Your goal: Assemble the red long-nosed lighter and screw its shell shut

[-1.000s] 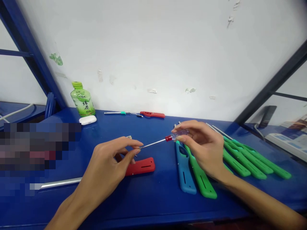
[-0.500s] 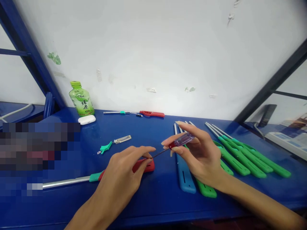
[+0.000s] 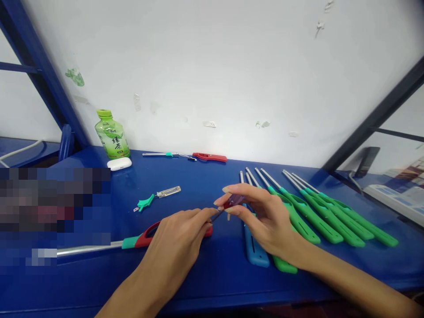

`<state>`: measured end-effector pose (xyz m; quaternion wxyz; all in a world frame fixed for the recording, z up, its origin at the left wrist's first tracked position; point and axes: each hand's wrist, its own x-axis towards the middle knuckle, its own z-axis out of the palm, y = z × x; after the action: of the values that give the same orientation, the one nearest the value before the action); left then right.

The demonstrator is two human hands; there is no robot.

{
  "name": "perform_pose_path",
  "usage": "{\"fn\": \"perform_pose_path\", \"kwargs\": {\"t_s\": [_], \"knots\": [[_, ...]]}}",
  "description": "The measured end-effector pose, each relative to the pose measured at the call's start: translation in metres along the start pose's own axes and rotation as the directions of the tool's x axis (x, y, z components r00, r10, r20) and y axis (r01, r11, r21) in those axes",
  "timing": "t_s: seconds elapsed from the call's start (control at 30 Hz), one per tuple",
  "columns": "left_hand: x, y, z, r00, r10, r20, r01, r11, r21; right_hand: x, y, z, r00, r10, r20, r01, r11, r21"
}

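Observation:
A red long-necked lighter (image 3: 143,240) lies on the blue table, its metal tube pointing left. My left hand (image 3: 175,243) is closed over its handle and covers most of it. Thumb and index finger come together close to the handle's right end, beside the shaft of a screwdriver (image 3: 234,201). In my right hand (image 3: 270,216) the screwdriver's clear purple-and-red handle is pinched between thumb and fingers. Its shaft slants down to the left towards the lighter; the fingers of my left hand hide the tip.
Several green lighters (image 3: 326,221) and a blue lighter (image 3: 256,251) lie to the right. A clear fuel tank (image 3: 168,191) with a teal piece (image 3: 145,202) lies left of centre. Behind are a dismantled red lighter (image 3: 212,157), a white case (image 3: 119,164) and a green tea bottle (image 3: 114,137).
My right hand has moved down and left with the screwdriver, closer to my left hand. My left hand has shifted slightly right, showing more of the red handle's trigger opening.

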<state>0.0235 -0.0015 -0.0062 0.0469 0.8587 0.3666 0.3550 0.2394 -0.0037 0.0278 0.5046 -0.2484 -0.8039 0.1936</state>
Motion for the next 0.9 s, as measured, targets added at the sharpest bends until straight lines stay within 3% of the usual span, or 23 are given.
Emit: {"fn": "perform_pose_path", "kwargs": {"t_s": [0.4,0.57,0.77,0.9], "knots": [[-0.004,-0.003,0.008,0.996,-0.042,0.079,0.038,0.998,0.054,0.003,0.005,0.005,0.998,0.05,-0.028,-0.05,0.999,0.005],[-0.004,-0.002,0.008,0.988,-0.076,0.137,0.069,0.996,0.05,0.002,0.005,0.008,0.998,0.054,0.011,-0.054,0.998,0.008],[0.0,0.002,-0.002,0.959,-0.177,0.22,0.175,0.984,0.03,0.006,0.002,0.005,0.991,0.13,0.032,-0.131,0.991,0.036],[-0.001,0.002,-0.011,0.927,-0.242,0.285,0.24,0.97,0.043,0.009,0.0,0.007,0.993,0.115,0.006,-0.115,0.988,0.101]]}}
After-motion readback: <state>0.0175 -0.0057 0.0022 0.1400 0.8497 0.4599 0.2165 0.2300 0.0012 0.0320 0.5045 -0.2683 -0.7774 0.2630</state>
